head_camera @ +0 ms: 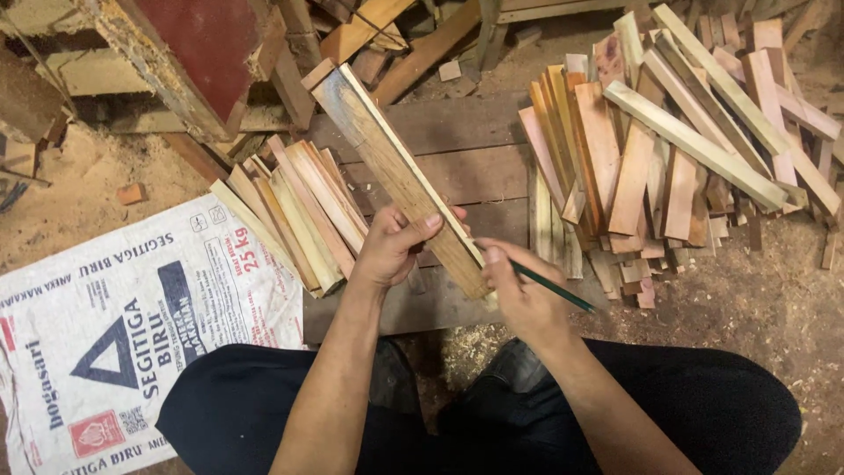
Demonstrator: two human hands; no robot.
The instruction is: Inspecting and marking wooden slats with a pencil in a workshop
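Head view. Left hand [391, 246]: fingers closed around a long pale wooden slat [396, 171], thumb across its upper face. Right hand [520, 295]: fingers pinched together on a green pencil [552, 287] while steadying the slat's near end. Slat: light wood, darker band along one edge, running diagonally from near right to far left above dark floor planks [466, 141]. Small slat stack [303, 207] left; larger pile [677, 149] right; printed sack [132, 317] near left.

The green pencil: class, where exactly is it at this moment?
In the head view, the green pencil is in the right hand, right of centre, its tip at the near end of the wooden strip gripped by the left hand.
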